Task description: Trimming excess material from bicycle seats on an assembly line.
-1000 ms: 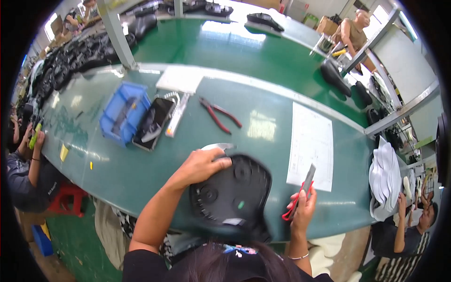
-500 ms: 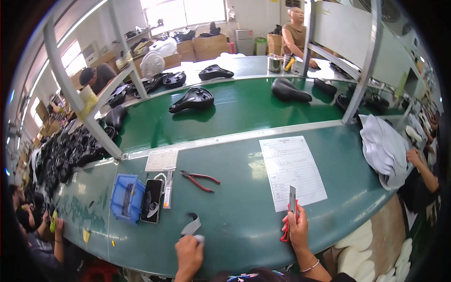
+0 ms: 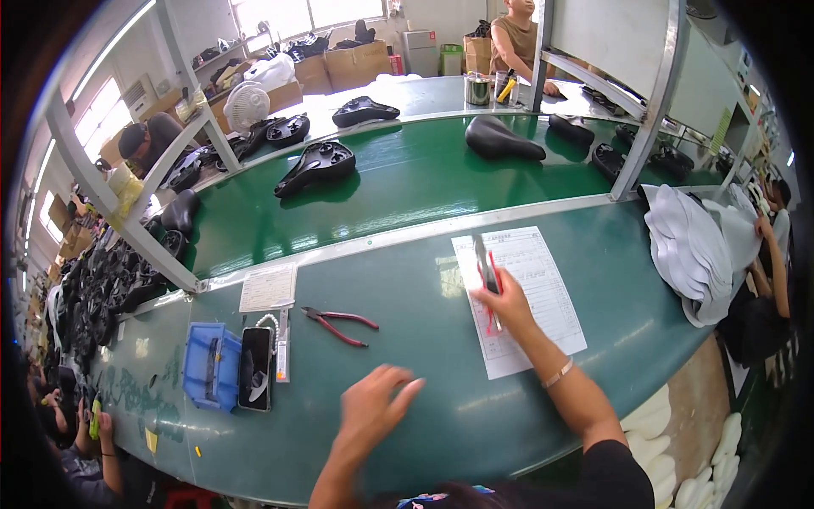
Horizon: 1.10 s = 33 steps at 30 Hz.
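Note:
My right hand [image 3: 507, 299] is closed round a red-handled tool [image 3: 490, 276] with a flat grey metal end pointing away from me. It is blurred, and its exact kind cannot be made out. Beneath it lies a printed paper sheet [image 3: 543, 314] on the green table. My left hand [image 3: 380, 405] hovers over the table, slightly smeared, thumb and fingers apart with nothing visible in them. Beyond that hand rest red-handled pliers [image 3: 341, 326], jaws parted. To their left are a phone [image 3: 255, 369] and a blue plastic bin [image 3: 211, 366]. No grey strip shows now.
Black bicycle saddles [image 3: 315, 168] lie on the green belt [image 3: 398, 182] behind a metal rail. Metal posts [image 3: 651, 110] rise at both sides. White sheet pieces [image 3: 691, 254] are stacked at right beside a co-worker's arm [image 3: 776, 259]. Another person [image 3: 513, 47] sits across.
My right hand has moved forward and left with the tool, over the paper. The left hand has let go of the curled grey strip and opened. My view has shifted slightly.

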### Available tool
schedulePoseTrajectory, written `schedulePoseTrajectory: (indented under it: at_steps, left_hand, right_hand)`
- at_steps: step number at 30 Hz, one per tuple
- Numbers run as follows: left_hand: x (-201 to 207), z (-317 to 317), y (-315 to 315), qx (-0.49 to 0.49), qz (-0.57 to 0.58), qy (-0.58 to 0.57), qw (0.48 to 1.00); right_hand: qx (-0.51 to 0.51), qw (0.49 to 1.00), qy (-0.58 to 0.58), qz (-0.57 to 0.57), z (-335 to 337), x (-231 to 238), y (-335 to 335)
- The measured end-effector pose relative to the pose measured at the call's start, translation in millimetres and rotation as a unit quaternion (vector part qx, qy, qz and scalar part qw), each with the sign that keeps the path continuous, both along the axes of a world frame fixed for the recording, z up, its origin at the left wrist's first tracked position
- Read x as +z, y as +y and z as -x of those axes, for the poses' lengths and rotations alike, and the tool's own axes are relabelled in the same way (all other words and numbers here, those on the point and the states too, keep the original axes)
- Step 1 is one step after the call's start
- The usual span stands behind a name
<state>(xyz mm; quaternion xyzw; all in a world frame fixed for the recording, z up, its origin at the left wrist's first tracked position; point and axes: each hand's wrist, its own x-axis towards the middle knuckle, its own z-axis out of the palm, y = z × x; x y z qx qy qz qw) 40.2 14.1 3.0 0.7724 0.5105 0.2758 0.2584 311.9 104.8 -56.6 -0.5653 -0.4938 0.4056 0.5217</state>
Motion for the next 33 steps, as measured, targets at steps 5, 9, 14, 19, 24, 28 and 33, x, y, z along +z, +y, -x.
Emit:
schedulePoseTrajectory:
  at_steps: [5, 9, 14, 19, 24, 28, 33]
  left_hand:
    - [-77, -78, 60, 0.018, -0.078, -0.047, 0.996]
    - [-73, -72, 66, -0.005, -0.011, -0.078, 0.997]
    - [-69, -64, 74, -0.022, 0.044, -0.127, 0.991]
    - [-62, -64, 81, -0.029, 0.051, -0.163, 0.985]
    - [-76, -67, 78, 0.014, 0.047, -0.2, 0.978]
    - [-75, -63, 76, 0.0, 0.054, -0.188, 0.981]
    - [-75, -63, 63, -0.02, 0.046, -0.188, 0.981]
  right_hand:
    - [-0.015, 0.975, 0.216, -0.052, -22, -31, 156]
    - [-0.067, 0.93, 0.347, -0.105, -33, -40, 265]
    - [-0.037, 0.869, 0.467, -0.158, -48, -59, 370]
    - [-0.105, 0.839, 0.514, -0.146, -95, -52, 410]
    - [-0.261, 0.797, 0.491, -0.237, -84, -45, 390]
    - [-0.192, 0.822, 0.501, -0.193, -75, -53, 367]
    - [-0.153, 0.839, 0.499, -0.154, -77, -55, 357]
